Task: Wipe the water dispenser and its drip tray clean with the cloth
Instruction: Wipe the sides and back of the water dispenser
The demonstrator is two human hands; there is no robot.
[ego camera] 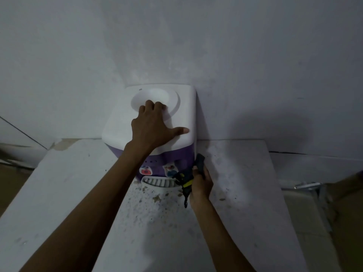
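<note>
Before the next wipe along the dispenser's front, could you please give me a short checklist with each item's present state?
1. Left hand steadies the water dispenser from its white top: ok.
2. Right hand grips the cloth: ok.
3. Cloth at the dispenser's front right corner, beside the drip tray: ok.
4. Drip tray seated under the taps: ok.
5. Drip tray already clean: cannot tell.
6. Countertop around the tray free of specks: not ok.
</note>
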